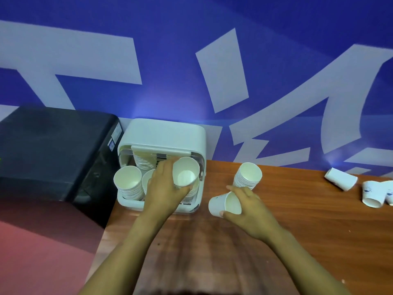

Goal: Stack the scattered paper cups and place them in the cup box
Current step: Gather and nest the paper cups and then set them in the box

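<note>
Left hand (164, 188): closed around a cup stack (185, 174) over the cup box (162, 133) at the table's (297, 231) left edge.
Right hand (244, 206): gripping a single cup (223, 204).
Open table: between the free stack (247, 175) and loose cups (361, 186).

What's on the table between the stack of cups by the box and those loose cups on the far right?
Nothing: in the head view, only bare wooden table lies between the cup stack and the loose cups.

Dim, bluish indoor light; soft glare on the wall (148, 107), wide-angle bending at edges, forearms blurred.
</note>
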Tool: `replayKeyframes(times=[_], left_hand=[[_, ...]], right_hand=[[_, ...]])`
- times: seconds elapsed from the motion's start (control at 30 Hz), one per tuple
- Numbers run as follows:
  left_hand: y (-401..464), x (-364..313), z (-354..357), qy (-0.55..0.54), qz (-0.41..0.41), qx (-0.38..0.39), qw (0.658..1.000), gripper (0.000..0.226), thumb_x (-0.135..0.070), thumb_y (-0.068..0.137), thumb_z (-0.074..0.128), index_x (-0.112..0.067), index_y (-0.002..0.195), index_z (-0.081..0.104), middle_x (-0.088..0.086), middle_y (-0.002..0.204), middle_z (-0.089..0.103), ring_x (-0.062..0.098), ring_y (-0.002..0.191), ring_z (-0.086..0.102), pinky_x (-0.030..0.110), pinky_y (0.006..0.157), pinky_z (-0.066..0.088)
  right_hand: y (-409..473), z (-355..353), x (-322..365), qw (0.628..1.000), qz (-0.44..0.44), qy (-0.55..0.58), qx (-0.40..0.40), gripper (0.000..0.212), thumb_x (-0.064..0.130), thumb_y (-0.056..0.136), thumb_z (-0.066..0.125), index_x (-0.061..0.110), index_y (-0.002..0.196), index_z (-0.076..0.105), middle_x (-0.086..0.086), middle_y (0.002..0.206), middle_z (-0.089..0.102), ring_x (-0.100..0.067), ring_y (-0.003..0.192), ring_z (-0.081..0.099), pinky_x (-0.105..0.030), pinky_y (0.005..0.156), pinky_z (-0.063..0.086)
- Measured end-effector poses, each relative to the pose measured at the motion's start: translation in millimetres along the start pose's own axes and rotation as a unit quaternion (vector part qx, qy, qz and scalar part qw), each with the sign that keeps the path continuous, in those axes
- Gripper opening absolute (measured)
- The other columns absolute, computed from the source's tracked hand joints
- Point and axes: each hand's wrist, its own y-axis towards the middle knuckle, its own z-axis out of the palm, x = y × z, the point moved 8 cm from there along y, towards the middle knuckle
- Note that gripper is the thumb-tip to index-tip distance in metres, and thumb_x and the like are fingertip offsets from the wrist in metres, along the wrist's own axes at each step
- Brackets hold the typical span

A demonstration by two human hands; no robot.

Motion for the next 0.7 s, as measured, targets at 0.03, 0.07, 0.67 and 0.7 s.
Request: replayKeyframes(times=[0.03,0.07,0.67,0.7], left_hand=[[1,0,2,0.006,0.002,0.001,1.0,0.074,-0.034,0.069,0.08,-0.022,0.132,0.043,0.001,0.127,0.048,0.024,0.115,0.048,0.046,0.094,0.043],[2,-1,6,0.016,0.009,0.005,1.0,0.073,-0.033,0.069,0.08,-0.022,0.132,0.043,0.001,0.127,0.049,0.024,0.115,0.048,0.045,0.093,0.043],[16,16,63,0.226,0.025,0.201,0.953,0.09,-0.038,0.073,0.074,-0.024,0.146,0.024,-0.005,0.147,0.039,0.024,0.127,0.043,0.037,0.095,0.043],[16,15,58,0.209,0.021,0.191,0.959,0.09,-0.037,0.073,0.074,-0.025,0.147,0.024,-0.005,0.147,0.04,0.023,0.128,0.043,0.037,0.095,0.043]], right_hand=[[1,1,-1,1.0,-0.001,0.003,0.0,0.075,0.051,0.079,0.066,0.033,0.143,0.032,0.009,0.14,0.038,-0.017,0.129,0.036,-0.029,0.105,0.033],[2,1,-2,1.0,-0.001,0.006,-0.001,0.075,0.052,0.078,0.066,0.033,0.142,0.032,0.009,0.14,0.039,-0.017,0.129,0.036,-0.03,0.105,0.034],[-2,-4,-22,1.0,0.022,0.014,-0.011,0.081,0.056,0.075,0.068,0.038,0.143,0.029,0.014,0.143,0.038,-0.012,0.131,0.036,-0.029,0.102,0.037],[-1,-8,-19,0.999,0.023,0.018,-0.023,0.082,0.055,0.074,0.069,0.038,0.142,0.028,0.015,0.142,0.039,-0.013,0.129,0.037,-0.029,0.1,0.038]])
